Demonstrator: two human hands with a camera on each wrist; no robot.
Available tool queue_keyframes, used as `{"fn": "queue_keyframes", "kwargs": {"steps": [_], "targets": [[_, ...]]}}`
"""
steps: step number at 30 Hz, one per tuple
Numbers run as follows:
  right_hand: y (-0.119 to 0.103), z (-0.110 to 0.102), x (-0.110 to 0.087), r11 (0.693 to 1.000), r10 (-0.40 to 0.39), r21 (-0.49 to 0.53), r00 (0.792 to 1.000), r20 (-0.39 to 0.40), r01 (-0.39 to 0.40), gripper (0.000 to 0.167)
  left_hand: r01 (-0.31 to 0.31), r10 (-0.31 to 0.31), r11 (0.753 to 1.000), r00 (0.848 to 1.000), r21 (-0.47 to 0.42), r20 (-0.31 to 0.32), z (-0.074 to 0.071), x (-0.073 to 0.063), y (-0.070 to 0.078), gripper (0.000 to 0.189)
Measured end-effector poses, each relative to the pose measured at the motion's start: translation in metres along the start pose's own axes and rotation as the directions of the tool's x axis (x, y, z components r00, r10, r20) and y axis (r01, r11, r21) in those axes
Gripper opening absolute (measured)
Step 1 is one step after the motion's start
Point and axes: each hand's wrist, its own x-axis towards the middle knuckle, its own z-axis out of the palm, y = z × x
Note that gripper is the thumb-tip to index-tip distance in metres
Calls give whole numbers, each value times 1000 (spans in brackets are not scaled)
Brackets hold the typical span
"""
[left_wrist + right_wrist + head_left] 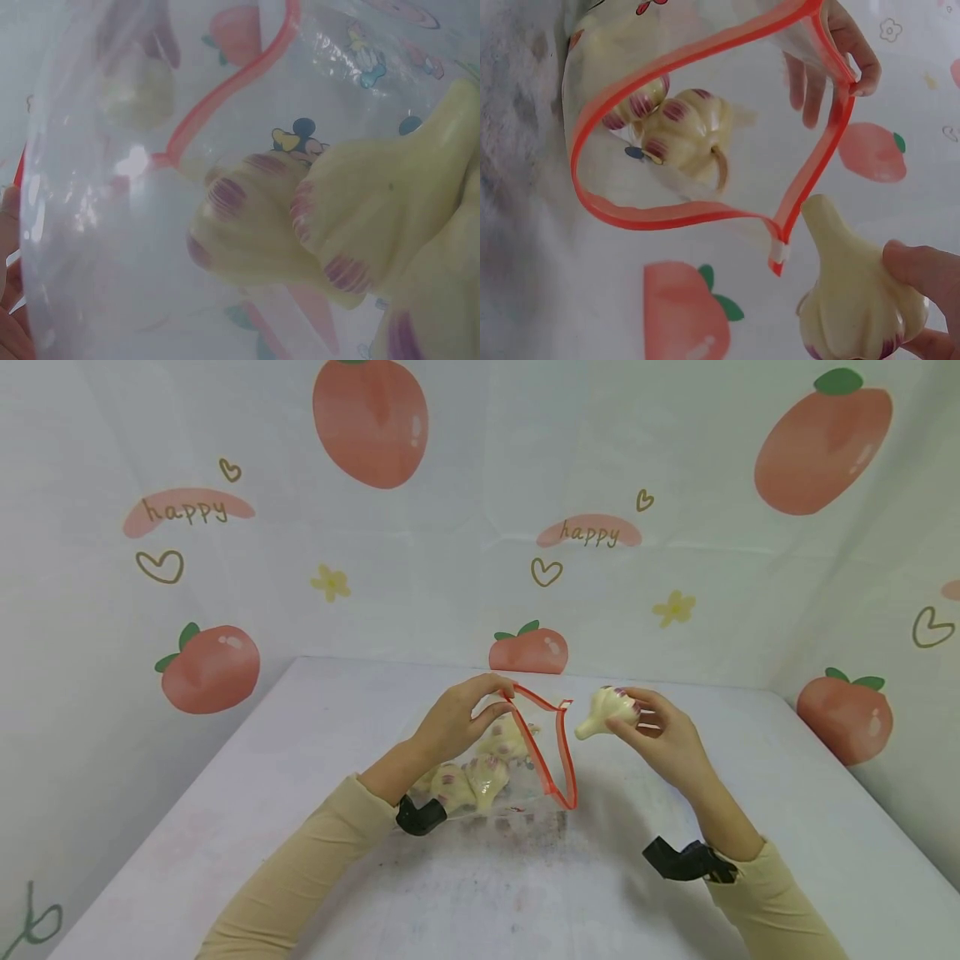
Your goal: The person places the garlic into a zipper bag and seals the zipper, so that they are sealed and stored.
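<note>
My left hand (pixel 457 718) pinches the upper rim of a clear zip bag (pixel 567 768) with red edging, and its mouth gapes to the right. Through the plastic several garlic bulbs (pixel 487 777) show, cream with purple streaks; the left wrist view has two of these bulbs (pixel 382 210) close up. Just right of the mouth, outside the bag, my right hand (pixel 663 735) holds another garlic bulb (pixel 603 706) between thumb and fingers, its stem pointing at the bag. In the right wrist view this bulb (pixel 859 289) sits apart from the red rim (pixel 675 217).
A white table (pixel 480 893) lies under the bag. Behind it hangs a pale backdrop (pixel 450 568) printed with red fruit, hearts and flowers. Black straps (pixel 422 816) are on both wrists. Small cartoon figures (pixel 300 139) are printed on the bag.
</note>
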Motion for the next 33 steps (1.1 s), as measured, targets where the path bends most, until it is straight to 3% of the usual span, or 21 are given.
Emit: {"fn": "queue_keyframes", "kwargs": {"steps": [14, 33], "targets": [[-5, 10, -5, 998, -68, 16, 998, 13, 67, 45, 0, 0, 1000, 1000, -8, 2, 0, 0, 0, 16], [-14, 24, -9, 994, -100, 38, 994, 54, 98, 41, 14, -14, 1000, 1000, -3, 3, -1, 0, 1, 15]]}}
